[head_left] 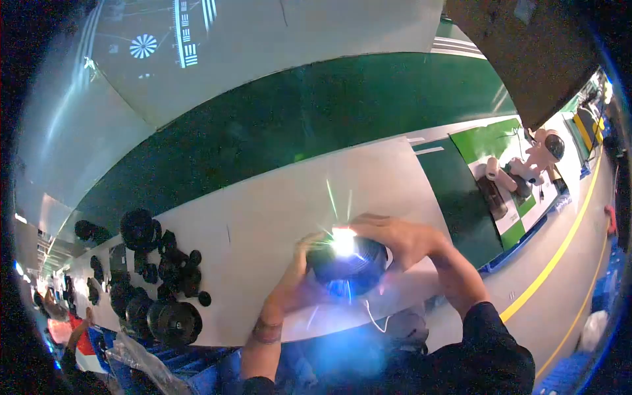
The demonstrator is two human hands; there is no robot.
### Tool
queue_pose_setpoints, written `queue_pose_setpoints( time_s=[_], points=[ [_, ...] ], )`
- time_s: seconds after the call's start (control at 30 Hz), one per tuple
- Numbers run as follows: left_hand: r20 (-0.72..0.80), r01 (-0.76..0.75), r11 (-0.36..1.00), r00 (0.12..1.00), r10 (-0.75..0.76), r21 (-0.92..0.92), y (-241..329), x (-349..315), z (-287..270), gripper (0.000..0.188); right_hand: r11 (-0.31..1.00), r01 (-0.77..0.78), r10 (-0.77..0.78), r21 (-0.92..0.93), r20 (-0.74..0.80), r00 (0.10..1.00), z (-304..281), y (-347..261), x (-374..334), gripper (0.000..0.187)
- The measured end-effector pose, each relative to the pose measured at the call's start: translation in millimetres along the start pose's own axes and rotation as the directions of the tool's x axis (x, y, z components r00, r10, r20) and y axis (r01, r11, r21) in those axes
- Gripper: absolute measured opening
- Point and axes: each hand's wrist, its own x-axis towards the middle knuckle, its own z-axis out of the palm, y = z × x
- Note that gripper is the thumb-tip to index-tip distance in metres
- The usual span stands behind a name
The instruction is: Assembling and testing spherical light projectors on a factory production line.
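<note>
Simply a round dark lens (347, 264), glaring.

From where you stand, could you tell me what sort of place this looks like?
Probably a factory assembly or inspection station. A long white workbench carries a batch of black round parts, both hands grip another dark round part under a bright glare, and the floor has a yellow line.

two hands are showing, the left hand (297, 280) and right hand (395, 238), both gripping one round dark lens-like part (347, 266). a heap of black round parts (155, 280) is sitting on the white worktop (276, 217), way too jumbled to count properly, looking like over a dozen. one white robot figure (541, 153) is standing far right.
</note>
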Motion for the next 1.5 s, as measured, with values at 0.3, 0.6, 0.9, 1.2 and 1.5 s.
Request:
queue_pose_setpoints(
  time_s=[0.3,0.6,0.9,1.2,1.5],
  points=[
    [0.009,0.049,0.997,0.999,-0.049,-0.054,13,-1,2,0.131,0.998,0.030,-0.033,0.055,0.055,0.998,-1,5,5,0.122],
    [-0.027,-0.051,0.990,0.998,0.048,-0.134,11,3,2,0.099,0.987,-0.148,0.150,0.063,-0.025,0.988,13,15,-16,0.123],
    [-0.108,0.030,0.994,0.993,-0.041,-0.104,6,-5,10,0.119,0.977,-0.212,0.213,-0.019,0.060,0.975,4,0,-13,0.119],
    [0.178,-0.270,0.771,0.963,0.204,0.577,5,-2,3,0.100,0.999,0.037,-0.036,0.006,-0.119,0.992,8,9,-18,0.128],
    [0.001,-0.114,0.980,0.993,0.116,0.163,19,8,12,0.095,0.997,0.046,-0.039,0.054,-0.122,0.992,14,12,-13,0.129]
  ],
)
